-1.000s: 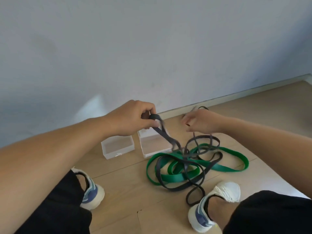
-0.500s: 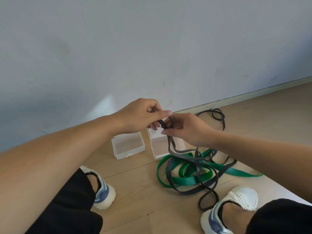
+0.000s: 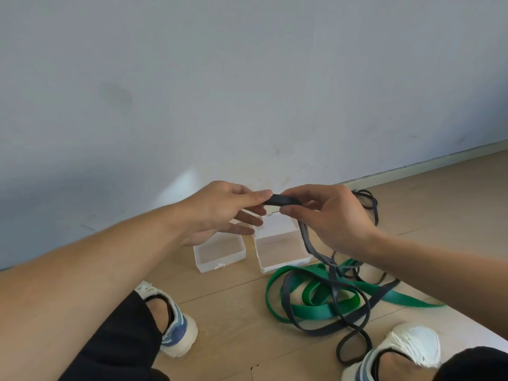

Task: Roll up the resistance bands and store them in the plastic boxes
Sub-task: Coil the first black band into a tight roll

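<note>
Both hands, left (image 3: 220,213) and right (image 3: 330,218), pinch one black band (image 3: 283,200); below them two boxes (image 3: 220,253), one green band (image 3: 316,309), no readable writing

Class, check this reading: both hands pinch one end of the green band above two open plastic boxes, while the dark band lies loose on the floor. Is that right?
Not quite. The head view shows the left hand and right hand pinching the dark band, not the green one. The green band lies loose on the floor, tangled with the rest of the dark band. The two plastic boxes are open below the hands.
</note>
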Tool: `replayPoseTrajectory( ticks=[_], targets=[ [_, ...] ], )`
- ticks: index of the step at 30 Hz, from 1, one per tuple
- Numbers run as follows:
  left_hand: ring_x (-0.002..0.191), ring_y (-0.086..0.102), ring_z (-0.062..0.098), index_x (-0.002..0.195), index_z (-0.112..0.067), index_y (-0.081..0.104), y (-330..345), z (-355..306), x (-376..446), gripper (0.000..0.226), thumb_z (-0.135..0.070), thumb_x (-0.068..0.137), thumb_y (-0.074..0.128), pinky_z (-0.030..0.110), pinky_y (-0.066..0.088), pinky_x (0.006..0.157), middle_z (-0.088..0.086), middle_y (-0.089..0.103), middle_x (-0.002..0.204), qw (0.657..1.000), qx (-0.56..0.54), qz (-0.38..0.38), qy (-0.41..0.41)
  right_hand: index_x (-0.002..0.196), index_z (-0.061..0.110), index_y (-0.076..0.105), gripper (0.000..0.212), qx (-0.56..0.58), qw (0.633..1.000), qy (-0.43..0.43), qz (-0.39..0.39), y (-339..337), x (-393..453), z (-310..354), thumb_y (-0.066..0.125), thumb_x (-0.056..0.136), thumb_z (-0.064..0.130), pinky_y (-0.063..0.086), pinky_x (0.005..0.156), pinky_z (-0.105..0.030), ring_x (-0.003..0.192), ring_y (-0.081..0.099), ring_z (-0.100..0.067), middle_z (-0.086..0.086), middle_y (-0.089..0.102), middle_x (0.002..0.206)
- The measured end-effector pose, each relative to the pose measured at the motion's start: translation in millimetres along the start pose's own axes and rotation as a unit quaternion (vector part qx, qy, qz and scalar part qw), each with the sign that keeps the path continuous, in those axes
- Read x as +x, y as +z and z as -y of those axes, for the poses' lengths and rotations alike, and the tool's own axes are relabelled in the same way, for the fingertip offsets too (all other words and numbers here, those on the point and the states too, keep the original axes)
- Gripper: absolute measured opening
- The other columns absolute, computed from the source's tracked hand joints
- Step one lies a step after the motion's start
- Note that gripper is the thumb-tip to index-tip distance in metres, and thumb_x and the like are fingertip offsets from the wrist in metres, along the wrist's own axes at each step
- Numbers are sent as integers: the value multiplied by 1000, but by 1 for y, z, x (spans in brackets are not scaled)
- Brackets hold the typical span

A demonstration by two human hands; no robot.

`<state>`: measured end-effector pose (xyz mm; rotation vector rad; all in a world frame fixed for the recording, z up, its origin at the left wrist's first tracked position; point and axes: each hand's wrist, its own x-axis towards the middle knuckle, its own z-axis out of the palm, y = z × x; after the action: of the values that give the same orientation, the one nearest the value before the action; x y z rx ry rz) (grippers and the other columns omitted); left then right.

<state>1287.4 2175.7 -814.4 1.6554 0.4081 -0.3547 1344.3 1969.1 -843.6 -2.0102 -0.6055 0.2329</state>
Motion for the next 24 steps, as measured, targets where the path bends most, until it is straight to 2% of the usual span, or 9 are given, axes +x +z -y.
replayPoseTrajectory(
  ticks=[2,4,7,10,13,16,17,20,24],
  targets=[
    [79,71,16,87,-10,72,1,0,-1,27,-37,88,75,35,62,87,4,74,87,999,-32,-6,4,100,36,79,16,9,1000,-1,2,0,0,3,77,88,25,48,71,-5,85,70,3,22,77,86],
    [76,68,12,87,-12,74,2,-2,-3,22,-34,89,74,31,60,84,1,74,86,999,-47,4,12,99,37,78,18,32,999,0,10,2,0,8,78,88,23,50,75,-5,86,72,5,23,78,87],
    [75,65,10,93,-13,74,5,-5,-6,23,-36,88,73,28,56,80,-2,74,89,998,-56,37,9,98,33,79,18,68,997,-15,18,3,-1,13,79,85,22,54,78,-8,87,74,4,20,79,88],
    [75,60,11,106,-16,73,7,-5,-10,40,-43,76,76,27,55,76,-5,69,87,990,-127,68,-11,105,25,80,20,104,994,-43,1,2,-4,19,77,85,20,56,84,-14,93,75,-1,16,80,95],
    [70,58,11,103,-17,74,9,-5,-14,38,-42,74,76,26,56,70,-5,62,81,967,-226,110,-32,107,18,80,21,158,985,-64,-22,3,-6,27,75,87,14,59,93,-27,100,76,-10,9,81,100],
    [63,58,10,91,-18,75,14,-8,-18,29,-40,72,78,25,56,63,-5,60,76,947,-295,117,-42,97,30,81,19,184,979,-76,-53,5,-9,35,76,86,15,58,89,-44,97,72,-35,-6,81,95],
    [61,58,9,87,-18,75,16,-10,-19,27,-39,70,80,24,56,60,-5,60,74,947,-302,102,-41,94,32,80,20,190,976,-80,-64,6,-10,36,77,85,15,59,87,-44,96,71,-37,-8,80,94],
    [59,59,8,75,-18,77,19,-13,-21,21,-35,63,83,21,55,54,-4,60,71,958,-283,32,-29,98,30,78,20,174,977,-99,-77,6,-11,34,78,83,17,61,86,-24,94,77,-11,13,80,94],
    [66,63,8,84,-17,81,18,-11,-21,27,-40,71,79,22,54,59,-5,70,77,986,-163,-27,22,105,22,79,20,120,980,-127,-93,6,-10,29,78,85,17,61,90,-33,98,76,-8,8,80,99]
  ],
)
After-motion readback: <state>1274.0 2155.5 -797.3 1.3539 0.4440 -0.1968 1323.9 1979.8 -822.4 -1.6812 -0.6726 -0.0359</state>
